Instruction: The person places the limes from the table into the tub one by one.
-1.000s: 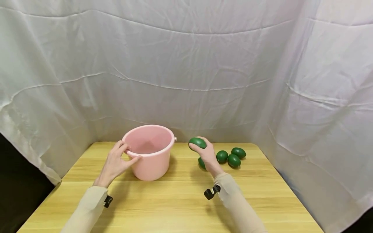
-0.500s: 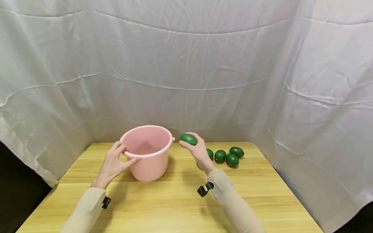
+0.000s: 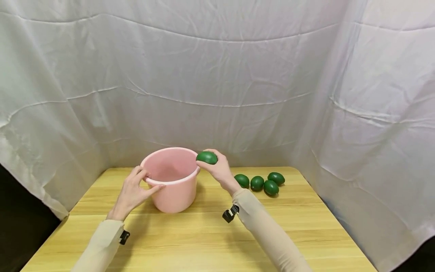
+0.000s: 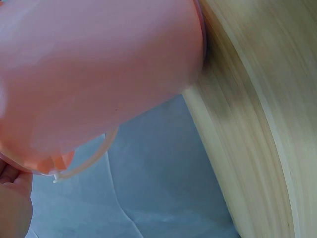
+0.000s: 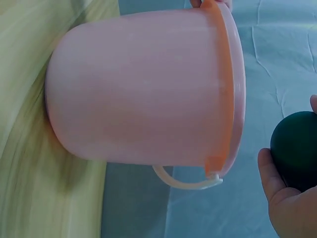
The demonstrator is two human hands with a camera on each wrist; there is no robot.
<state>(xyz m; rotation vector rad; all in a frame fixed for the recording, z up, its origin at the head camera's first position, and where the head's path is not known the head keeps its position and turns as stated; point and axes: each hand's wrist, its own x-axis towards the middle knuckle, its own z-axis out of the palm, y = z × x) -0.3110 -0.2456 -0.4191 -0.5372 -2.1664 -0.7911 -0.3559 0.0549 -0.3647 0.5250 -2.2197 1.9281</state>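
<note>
A pink bucket (image 3: 175, 194) stands upright on the table. My left hand (image 3: 130, 194) grips its rim at the near left, thumb along the outside and fingertips over the edge. In my right hand (image 3: 221, 170) is a smooth dark green avocado (image 3: 206, 157), held between thumb and fingers at the bucket's right rim. The right wrist view has this avocado (image 5: 297, 148) just beyond the rim, apart from it. Seen from the head, the bucket's visible inside wall is bare; its bottom is hidden.
Several more avocados (image 3: 257, 183) lie grouped on the wooden table (image 3: 190, 241), right of the bucket. The bucket's pale handle (image 5: 190, 185) hangs down on its far side. Pale curtains (image 3: 217, 75) enclose the table at the back and sides.
My right hand has carried the avocado left and slightly up, from over the group to the bucket's right rim. The left hand keeps its grip on the rim.
</note>
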